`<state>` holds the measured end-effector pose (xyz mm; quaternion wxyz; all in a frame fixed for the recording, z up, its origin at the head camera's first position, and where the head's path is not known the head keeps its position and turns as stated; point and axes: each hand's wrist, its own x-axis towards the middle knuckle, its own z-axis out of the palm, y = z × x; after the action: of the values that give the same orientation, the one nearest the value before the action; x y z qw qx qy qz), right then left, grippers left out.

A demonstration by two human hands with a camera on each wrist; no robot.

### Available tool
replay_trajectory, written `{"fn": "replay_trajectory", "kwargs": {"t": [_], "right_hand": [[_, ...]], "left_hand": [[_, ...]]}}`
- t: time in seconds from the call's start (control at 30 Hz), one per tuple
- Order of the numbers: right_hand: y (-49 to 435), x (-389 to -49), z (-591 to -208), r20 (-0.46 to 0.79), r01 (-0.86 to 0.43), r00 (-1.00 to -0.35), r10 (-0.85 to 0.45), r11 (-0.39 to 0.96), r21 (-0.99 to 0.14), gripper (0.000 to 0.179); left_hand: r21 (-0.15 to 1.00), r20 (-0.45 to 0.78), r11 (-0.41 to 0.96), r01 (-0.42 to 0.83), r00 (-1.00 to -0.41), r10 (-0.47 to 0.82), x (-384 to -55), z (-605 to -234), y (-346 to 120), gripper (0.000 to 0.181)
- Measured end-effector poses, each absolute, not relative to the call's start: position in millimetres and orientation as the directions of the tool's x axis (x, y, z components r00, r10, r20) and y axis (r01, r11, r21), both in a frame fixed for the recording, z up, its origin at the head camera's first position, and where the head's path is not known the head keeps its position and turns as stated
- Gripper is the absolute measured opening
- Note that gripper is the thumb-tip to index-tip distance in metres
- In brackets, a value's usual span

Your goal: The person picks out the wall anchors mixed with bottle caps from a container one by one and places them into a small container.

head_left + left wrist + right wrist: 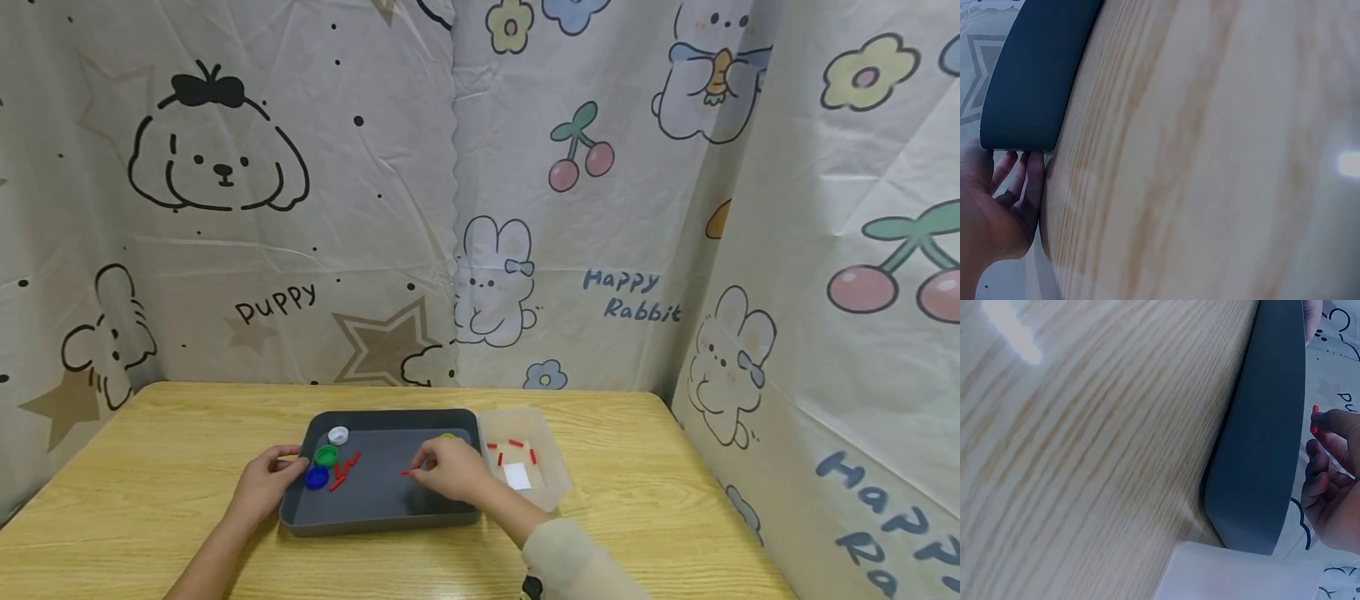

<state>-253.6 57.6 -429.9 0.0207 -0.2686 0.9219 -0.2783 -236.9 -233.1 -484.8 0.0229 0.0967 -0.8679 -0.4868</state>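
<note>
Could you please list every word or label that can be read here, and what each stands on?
"PUPPY": back curtain, left part.
"Happy Rabbit": back curtain, right part.
"Hap... Ra...": right-hand curtain, cut off by the picture's edge.
"PU...": curtain, right wrist view, cut off.
Tray: none visible.

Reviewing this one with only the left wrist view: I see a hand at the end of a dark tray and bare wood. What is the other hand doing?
Observer: The right hand pinches a small red stick over the dark tray.
Operator: My view shows only the tray's outside. What stands inside, at its left end?
Observer: Three round caps in a line, from far to near: white cap, green cap, blue cap.
Operator: And beyond the tray's right end?
Observer: A pale translucent bin, with several red pieces and a white square showing in it.
</note>
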Motion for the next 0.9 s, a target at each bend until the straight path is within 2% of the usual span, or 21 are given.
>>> {"fn": "replay_trajectory", "kwargs": {"t": [0.9], "right_hand": [[87,-254,-412,0.116,-0.456,-0.869,-0.480,0.689,-0.563,0.007]], "left_hand": [[0.844,-0.050,0.519,-0.135,-0.983,-0.175,-238,-485,-234,0.050]]}}
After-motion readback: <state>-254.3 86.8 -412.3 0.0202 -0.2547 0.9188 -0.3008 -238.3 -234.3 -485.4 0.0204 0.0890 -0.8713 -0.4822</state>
